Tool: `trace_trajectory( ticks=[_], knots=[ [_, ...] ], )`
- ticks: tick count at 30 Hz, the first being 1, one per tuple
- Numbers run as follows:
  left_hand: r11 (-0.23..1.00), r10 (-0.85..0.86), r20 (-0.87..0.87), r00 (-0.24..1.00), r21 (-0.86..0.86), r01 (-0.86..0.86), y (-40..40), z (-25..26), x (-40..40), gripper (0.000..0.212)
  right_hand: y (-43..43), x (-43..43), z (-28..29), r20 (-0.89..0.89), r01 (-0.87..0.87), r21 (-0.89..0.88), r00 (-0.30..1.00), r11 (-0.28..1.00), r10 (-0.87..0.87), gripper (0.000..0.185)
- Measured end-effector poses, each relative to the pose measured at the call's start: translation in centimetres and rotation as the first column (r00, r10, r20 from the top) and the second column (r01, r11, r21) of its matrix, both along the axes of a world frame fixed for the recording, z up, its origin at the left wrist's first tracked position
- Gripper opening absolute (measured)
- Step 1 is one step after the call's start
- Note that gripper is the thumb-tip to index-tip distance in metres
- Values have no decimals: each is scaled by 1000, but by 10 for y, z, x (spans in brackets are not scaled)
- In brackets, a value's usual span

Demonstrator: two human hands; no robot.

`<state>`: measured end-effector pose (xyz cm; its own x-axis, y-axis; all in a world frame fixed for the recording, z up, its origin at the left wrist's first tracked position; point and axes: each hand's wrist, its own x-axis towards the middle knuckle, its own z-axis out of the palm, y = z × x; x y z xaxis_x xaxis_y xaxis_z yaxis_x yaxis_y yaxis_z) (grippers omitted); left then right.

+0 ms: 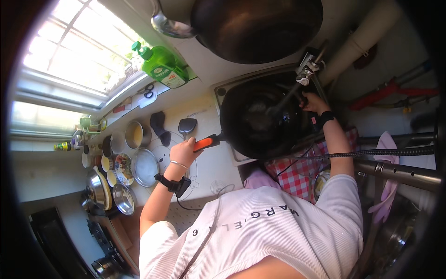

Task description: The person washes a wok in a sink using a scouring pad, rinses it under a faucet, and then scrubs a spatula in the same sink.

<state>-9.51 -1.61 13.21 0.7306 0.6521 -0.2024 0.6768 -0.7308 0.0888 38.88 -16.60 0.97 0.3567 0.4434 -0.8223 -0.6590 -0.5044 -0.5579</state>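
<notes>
A black wok (251,134) sits tilted over the sink (220,93), partly hiding it. My left hand (183,152) is wrapped around its orange and black handle (205,143). At the wok's far right side, my right hand (314,104) has its fingers closed on a dark object (301,99); whether that is the wok's second handle or a separate tool, I cannot tell. From the tap (306,71) above, a stream of water (286,98) runs into the wok. A spatula (187,126) with a dark blade lies just beyond my left hand.
Behind the sink stands a large dark wok (256,29), beside a metal ladle (170,25). A green pump bottle (163,66) rests near the window. Steel bowls (144,167) and a pot (136,134) crowd the left counter. A corrugated hose (376,152) crosses over my right forearm.
</notes>
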Motion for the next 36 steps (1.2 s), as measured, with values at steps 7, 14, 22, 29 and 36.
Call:
trace_trajectory(
  ticks=[7, 14, 22, 29, 36],
  knots=[
    [1000, -12, 19, 1000, 25, 11, 0, 10, -21, 31, 1, 1, -2, -28, -74, 68, 997, 995, 76, 21],
    [998, -22, 72, 997, -51, 26, -2, 3, -21, 34, -18, 5, 16, 212, -282, -35, 935, 959, 283, 23],
    [991, -17, 34, 999, -131, 21, -4, 10, -23, 38, -27, -26, 69, 368, -462, -195, 783, 865, 501, 52],
    [985, -56, 18, 998, -165, 59, -6, 15, -20, 38, -37, -33, 84, 374, -546, -219, 718, 809, 587, 59],
    [981, -176, -3, 984, -87, 175, 9, 17, -9, 39, -41, -18, 74, 325, -634, -302, 633, 712, 702, 60]
  ],
)
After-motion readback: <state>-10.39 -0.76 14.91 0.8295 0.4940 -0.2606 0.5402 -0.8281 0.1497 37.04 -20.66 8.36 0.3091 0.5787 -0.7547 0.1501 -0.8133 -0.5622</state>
